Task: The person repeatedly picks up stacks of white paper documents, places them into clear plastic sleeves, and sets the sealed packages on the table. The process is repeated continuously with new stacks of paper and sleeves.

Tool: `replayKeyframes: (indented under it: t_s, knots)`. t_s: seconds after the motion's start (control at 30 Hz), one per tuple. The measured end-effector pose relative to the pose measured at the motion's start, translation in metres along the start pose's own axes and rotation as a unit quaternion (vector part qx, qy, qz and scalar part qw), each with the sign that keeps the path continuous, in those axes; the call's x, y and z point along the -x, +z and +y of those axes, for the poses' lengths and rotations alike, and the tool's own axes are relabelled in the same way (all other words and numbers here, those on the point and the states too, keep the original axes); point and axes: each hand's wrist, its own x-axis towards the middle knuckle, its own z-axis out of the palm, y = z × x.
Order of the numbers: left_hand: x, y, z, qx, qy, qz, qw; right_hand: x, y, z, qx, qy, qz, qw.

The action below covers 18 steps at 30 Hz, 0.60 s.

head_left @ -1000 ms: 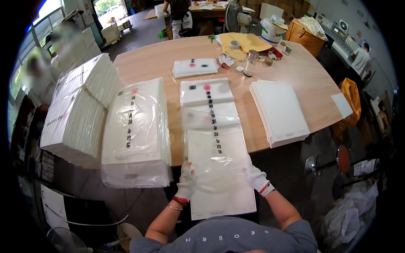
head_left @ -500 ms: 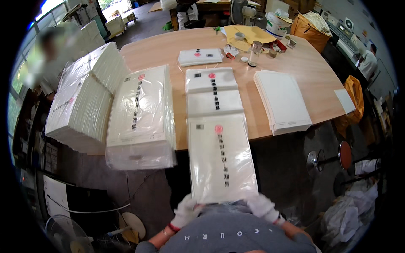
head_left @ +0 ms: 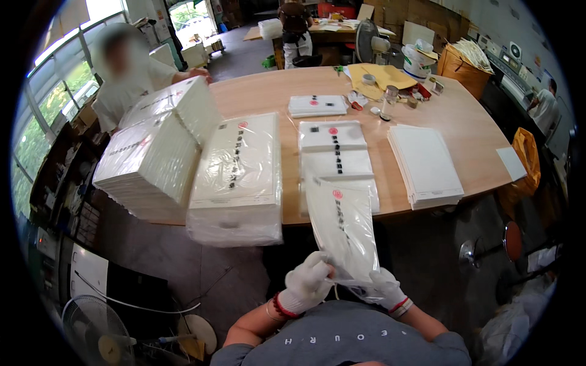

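Note:
Close to my body I hold a clear plastic bag (head_left: 345, 222) with printed white sheets inside, its near end at my hands and its far end over the table edge. My left hand (head_left: 307, 282), in a white knit glove, is closed on the bag's near left corner. Also gloved, my right hand (head_left: 387, 288) grips the near right side, where loose film bunches up. Just beyond lie more printed plastic bags (head_left: 335, 160), overlapping on the table. To their left is a thick stack of bagged sheets (head_left: 237, 160), and to their right a pile of white paper (head_left: 425, 165).
Tall wrapped stacks (head_left: 143, 161) fill the table's left end, with a person (head_left: 131, 76) behind them. A small folded stack (head_left: 317, 105), a glass jar (head_left: 389, 100) and yellow paper (head_left: 381, 79) sit farther back. A fan (head_left: 97, 332) and a round stool (head_left: 511, 239) stand below the table.
The bag has gone from lying flat to tilting and bending, its near end drawn together between my hands. My left hand has moved inward. The head view has shifted, showing more of the person at left.

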Motion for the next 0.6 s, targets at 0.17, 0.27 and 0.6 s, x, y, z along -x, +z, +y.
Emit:
replayKeyframes:
  t_s: [0.17,0.27,0.6]
  knots:
    - [-0.009,-0.057,-0.018,-0.033,0.045,0.278,0.959,-0.088,0.083,-0.063,-0.139,-0.102,-0.132,0.976]
    - [-0.026,-0.096,-0.085,0.098,-0.012,0.436,0.895,-0.177,0.114,-0.052,-0.120,0.026,-0.223,0.967]
    - [0.065,-0.156,-0.255,0.109,-0.332,0.507,0.788,-0.171,0.180,-0.023,0.068,-0.044,-0.258,0.963]
